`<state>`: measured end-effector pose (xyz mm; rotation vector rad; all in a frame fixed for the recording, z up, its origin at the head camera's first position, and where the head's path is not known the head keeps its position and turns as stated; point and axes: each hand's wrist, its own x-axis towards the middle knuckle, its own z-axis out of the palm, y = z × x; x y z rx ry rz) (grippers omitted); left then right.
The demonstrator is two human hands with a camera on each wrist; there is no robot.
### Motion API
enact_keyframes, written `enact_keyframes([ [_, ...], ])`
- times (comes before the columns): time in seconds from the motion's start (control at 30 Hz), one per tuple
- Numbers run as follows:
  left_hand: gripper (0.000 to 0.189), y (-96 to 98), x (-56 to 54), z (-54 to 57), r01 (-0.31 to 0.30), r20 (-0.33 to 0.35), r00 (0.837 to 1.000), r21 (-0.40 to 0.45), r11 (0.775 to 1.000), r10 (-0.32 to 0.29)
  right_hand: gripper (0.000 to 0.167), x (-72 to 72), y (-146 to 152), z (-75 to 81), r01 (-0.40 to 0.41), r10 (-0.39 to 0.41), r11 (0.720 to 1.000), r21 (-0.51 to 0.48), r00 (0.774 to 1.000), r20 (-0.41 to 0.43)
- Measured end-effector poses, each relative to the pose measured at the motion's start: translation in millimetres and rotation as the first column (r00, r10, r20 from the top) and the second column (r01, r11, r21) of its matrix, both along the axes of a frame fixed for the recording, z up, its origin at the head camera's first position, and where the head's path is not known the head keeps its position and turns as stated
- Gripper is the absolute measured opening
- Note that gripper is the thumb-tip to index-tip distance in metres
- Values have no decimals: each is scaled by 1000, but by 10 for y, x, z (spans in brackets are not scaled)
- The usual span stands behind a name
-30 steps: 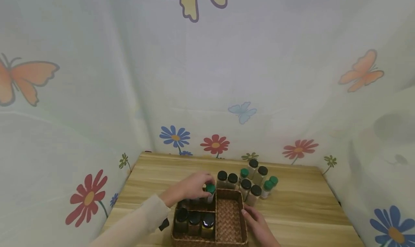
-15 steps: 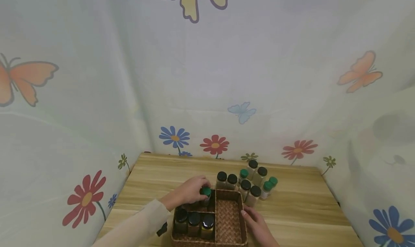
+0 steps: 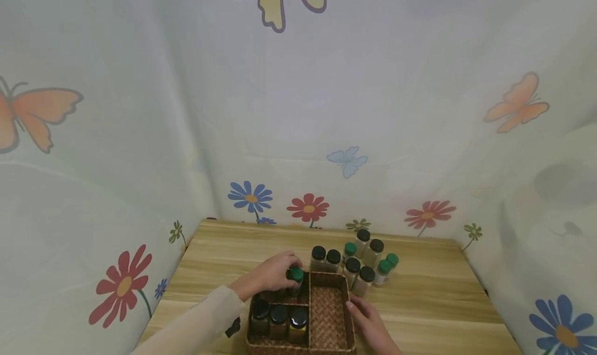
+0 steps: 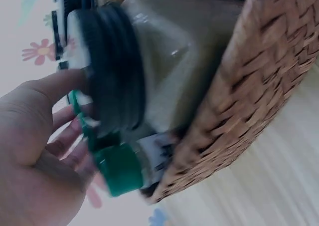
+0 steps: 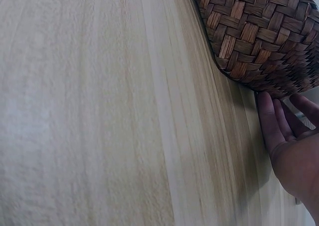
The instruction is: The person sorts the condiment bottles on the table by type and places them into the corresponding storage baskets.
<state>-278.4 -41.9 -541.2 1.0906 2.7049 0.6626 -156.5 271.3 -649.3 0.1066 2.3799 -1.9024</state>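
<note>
My left hand (image 3: 272, 278) is inside the back-left compartment of a woven basket (image 3: 328, 349), its fingers pinching a spice jar with a green cap (image 3: 296, 274). In the left wrist view, the hand (image 4: 42, 141) curves around behind a black-lidded jar (image 4: 164, 61), and a green cap (image 4: 119, 169) shows below that lid. Three black-lidded jars (image 3: 279, 313) stand in the front-left compartment. On the basket's right wall rests my right hand (image 3: 370, 325); in the right wrist view its straight fingers (image 5: 269, 113) touch the woven side near a corner.
Behind and to the right of the basket stands a group of spice jars, some with black lids (image 3: 366, 273), some with green caps (image 3: 384, 266). The basket's long right compartment (image 3: 328, 318) shows its woven floor. A printed cloth (image 3: 298, 111) surrounds the wooden table (image 3: 434, 293).
My left hand has moved slightly left with the green-capped jar, which sits lower and further left in the back compartment. The right hand has stayed on the basket's side.
</note>
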Motion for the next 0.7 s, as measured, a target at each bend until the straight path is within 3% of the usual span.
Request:
enact_keyframes([
  [0.13, 56, -144, -20, 130, -37, 8, 999, 34, 999, 37, 55, -9, -20, -2, -10, 10, 1000, -20, 1000, 4],
  [0.3, 57, -406, -10, 271, -105, 22, 994, 142, 984, 102, 56, -1, -12, 5, -7, 8, 1000, -18, 1000, 12],
  [0.43, 55, -634, 53, 245, -172, 21, 985, 221, 960, 172, 55, 8, -9, 17, -9, 9, 999, -32, 1000, 8],
  [0.7, 55, -963, 224, 89, -299, 138, 954, 339, 892, 267, 56, 18, -13, 27, -11, 11, 1000, -29, 1000, 12],
])
